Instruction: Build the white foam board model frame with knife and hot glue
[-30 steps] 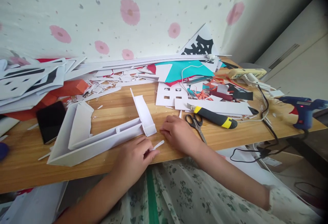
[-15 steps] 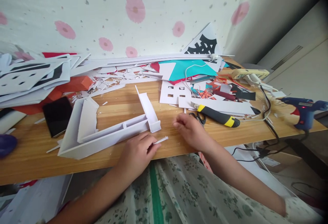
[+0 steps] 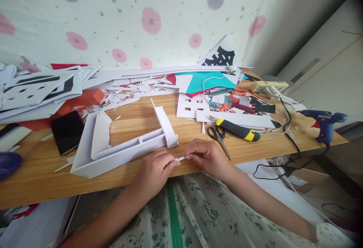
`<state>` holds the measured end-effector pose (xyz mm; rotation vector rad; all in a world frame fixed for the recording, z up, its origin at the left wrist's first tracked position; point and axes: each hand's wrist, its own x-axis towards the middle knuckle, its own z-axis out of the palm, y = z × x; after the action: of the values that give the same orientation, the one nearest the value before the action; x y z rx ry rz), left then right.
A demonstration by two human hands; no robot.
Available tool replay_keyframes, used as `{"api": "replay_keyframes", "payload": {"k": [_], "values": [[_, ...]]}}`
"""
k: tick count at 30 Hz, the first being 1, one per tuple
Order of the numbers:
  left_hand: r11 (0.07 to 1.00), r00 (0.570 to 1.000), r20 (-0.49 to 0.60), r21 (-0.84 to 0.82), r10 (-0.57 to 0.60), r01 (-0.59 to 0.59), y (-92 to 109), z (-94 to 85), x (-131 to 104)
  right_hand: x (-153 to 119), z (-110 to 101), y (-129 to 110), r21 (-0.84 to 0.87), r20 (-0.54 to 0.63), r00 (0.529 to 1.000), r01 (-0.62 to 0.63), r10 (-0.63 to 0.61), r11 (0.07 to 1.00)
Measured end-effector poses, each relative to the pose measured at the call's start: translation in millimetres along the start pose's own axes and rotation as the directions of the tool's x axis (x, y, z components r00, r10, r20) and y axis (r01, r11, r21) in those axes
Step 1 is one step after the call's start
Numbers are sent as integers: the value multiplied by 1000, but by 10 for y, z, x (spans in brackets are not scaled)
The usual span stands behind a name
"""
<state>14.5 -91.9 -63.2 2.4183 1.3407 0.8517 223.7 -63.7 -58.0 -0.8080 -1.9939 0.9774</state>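
Between my hands is a thin white strip [image 3: 180, 158], which looks like foam board or card. My left hand [image 3: 155, 170] pinches its left end between thumb and fingers. The fingertips of my right hand [image 3: 204, 156] are closed on its other end. Just beyond my left hand stands a white U-shaped frame [image 3: 119, 156] with upright walls and small dividers. Black-handled scissors [image 3: 219, 137] lie open beside my right hand. A yellow and black utility knife [image 3: 239, 129] rests behind them on a white strip.
A blue glue gun [image 3: 323, 121] with a lit red light stands at the right, its cable hanging over the table edge. A power strip [image 3: 269, 86] sits behind it. Scraps and sheets [image 3: 36, 89] pile along the back. A black phone [image 3: 67, 131] lies left of the frame.
My right hand has moved left and down to the strip and taken hold of its free end. The scissors it partly covered now show fully. The camera view has shifted slightly.
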Motion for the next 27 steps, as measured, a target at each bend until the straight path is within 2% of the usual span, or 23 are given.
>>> {"api": "replay_keyframes", "payload": {"k": [5, 10, 18, 23, 26, 27], "values": [[995, 1000, -12, -95, -17, 15, 72, -13, -1, -45, 60, -25, -133, -80, 996, -40, 29, 990], [985, 1000, 10, -172, -4, 6, 168, -41, -24, -71, 85, -109, -162, -86, 996, -10, -4, 987], [991, 995, -49, -103, -92, 87, 263, -191, -87, -138, 121, -101, -149, -98, 976, 180, -196, 972], [994, 990, -113, -76, -87, 79, 220, -508, -225, -197, 106, 9, -169, -167, 958, 206, -234, 964], [998, 996, -73, -41, -51, 49, 84, -807, -446, -208, 90, 61, -213, -223, 952, 161, -208, 964], [998, 998, -21, -11, -55, 55, 25, -911, -548, -207, 85, 69, -219, -235, 952, 144, -195, 965]]}}
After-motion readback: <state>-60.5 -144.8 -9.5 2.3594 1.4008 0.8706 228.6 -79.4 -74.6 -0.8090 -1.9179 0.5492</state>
